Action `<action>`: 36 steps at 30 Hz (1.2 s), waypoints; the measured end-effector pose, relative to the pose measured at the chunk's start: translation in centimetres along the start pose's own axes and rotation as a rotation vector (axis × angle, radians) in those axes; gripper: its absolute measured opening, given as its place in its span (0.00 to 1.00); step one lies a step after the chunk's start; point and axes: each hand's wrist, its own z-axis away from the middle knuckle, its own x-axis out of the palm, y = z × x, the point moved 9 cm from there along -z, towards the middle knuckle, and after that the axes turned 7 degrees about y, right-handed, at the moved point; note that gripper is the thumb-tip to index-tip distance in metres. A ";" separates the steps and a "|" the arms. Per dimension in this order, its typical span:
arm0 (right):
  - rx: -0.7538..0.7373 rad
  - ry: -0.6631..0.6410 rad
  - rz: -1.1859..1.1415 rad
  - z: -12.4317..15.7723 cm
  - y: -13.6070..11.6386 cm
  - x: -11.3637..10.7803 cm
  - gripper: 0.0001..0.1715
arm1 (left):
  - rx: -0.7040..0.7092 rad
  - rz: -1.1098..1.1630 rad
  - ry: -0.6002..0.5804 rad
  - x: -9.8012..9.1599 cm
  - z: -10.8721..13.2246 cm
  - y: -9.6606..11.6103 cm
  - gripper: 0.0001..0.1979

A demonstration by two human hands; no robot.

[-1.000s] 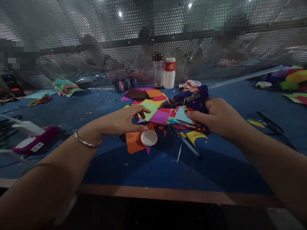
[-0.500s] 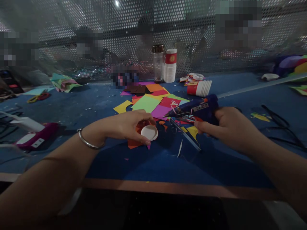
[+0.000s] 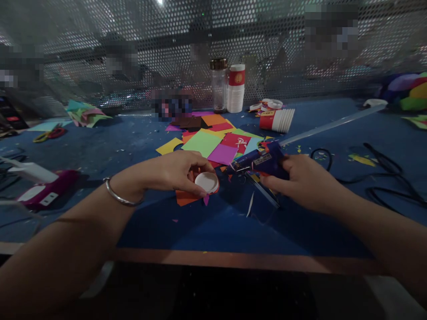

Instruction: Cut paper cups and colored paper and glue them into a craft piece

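Observation:
My left hand is closed around a cut-off paper cup bottom, a shallow white round with a reddish edge, pinched between thumb and fingers. Beneath it lie a piece of orange paper and a small purple scrap. My right hand grips a dark blue hot glue gun. Its nozzle points left toward the cup bottom without touching it, and a long clear glue stick sticks out of its back. Under the gun a thin utility knife or similar strip lies on the blue table.
Coloured paper sheets are spread mid-table. Behind them stand a glass bottle and stacked paper cups; another cup stack lies sideways. A purple power strip sits left, scissors farther back, a black cable right.
My right hand has brought the glue gun left and slightly down, nearer the cup bottom. My left hand stays nearly in place, still holding the cup bottom.

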 end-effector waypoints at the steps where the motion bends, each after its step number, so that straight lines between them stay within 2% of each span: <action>1: 0.003 -0.009 0.009 0.0 0.0 0.1 0.20 | -0.003 -0.004 -0.004 0.0 0.0 0.0 0.22; 11: -0.045 -0.025 0.064 -0.4 0.0 1.0 0.23 | -0.002 -0.071 -0.014 -0.1 -0.2 0.4 0.21; 22: -0.055 -0.078 -0.005 -0.7 -0.2 1.7 0.19 | -0.008 -0.062 0.004 -0.2 -0.1 0.3 0.20; 27: -0.042 -0.092 0.033 -0.8 -0.2 1.9 0.19 | 0.011 -0.056 0.001 -0.2 0.0 0.5 0.20; 36: -0.018 -0.150 0.130 -1.0 -0.2 2.1 0.19 | -0.050 0.149 -0.035 0.1 0.1 -0.6 0.20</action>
